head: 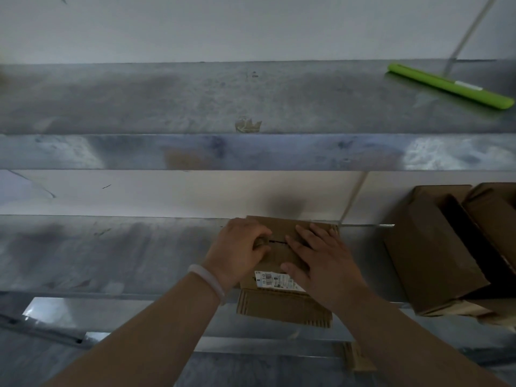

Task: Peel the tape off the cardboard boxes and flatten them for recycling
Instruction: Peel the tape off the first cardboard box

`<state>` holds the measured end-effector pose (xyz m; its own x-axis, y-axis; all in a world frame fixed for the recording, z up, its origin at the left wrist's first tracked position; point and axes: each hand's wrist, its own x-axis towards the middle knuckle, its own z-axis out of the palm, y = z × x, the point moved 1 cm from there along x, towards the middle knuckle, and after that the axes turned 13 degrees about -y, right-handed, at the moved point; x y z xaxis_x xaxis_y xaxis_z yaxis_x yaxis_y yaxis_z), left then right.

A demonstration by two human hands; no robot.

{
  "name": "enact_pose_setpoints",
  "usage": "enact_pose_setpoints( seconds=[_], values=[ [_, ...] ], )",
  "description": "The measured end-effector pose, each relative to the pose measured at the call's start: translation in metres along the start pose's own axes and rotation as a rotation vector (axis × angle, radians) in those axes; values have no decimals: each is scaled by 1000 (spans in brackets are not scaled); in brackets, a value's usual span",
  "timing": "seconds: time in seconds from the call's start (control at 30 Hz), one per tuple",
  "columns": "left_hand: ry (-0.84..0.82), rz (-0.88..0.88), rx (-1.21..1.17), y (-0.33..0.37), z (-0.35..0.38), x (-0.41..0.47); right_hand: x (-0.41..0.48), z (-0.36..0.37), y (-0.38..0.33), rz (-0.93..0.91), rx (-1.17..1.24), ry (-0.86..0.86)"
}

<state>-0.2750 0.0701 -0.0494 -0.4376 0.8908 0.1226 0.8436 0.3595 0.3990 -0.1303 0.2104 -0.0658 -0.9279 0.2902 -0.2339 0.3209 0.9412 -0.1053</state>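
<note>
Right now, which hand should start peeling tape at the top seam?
Left, probably: the left hand has fingers curled at the seam on the box, while the right hand lies flat, steadying it.

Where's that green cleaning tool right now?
In the head view it's at the upper right: the green cleaning tool rests on the upper metal surface, well above the cardboard boxes stacked at the right.

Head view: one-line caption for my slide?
Left hand grips the cardboard box at its seam; right hand presses on top.
</note>
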Motion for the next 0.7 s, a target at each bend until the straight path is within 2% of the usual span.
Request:
enact_pose_setpoints(
  seconds=[0.13,0.2,0.27,0.33,0.4,0.43,0.47,0.5,0.57,0.6,0.7],
  values=[
    [4,-38,36,-1,-4,6,0,0,2,-2,5,4],
    [29,-119,-42,-9,-9,8,0,0,3,-7,14,4],
    [111,-264,-264,-17,-12,7,1,1,4,-6,15,4],
    [195,-423,-620,-21,-10,3,1,2,5,-5,15,3],
    [271,-527,-961,-22,-5,-1,2,2,6,-2,13,-4],
    [292,-548,-1032,-21,-3,-4,2,3,6,-2,9,-7],
    [298,-543,-988,-19,-2,-8,2,3,6,-1,4,-8],
    [290,-507,-825,-19,-2,-12,2,3,6,0,-1,-7],
    [257,-321,-416,-19,-3,-19,1,4,6,4,-9,-8],
    [237,-205,-286,-19,-2,-22,1,3,6,5,-11,-9],
    [144,-62,-150,-23,-4,-24,1,1,5,7,-3,-16]
  ],
)
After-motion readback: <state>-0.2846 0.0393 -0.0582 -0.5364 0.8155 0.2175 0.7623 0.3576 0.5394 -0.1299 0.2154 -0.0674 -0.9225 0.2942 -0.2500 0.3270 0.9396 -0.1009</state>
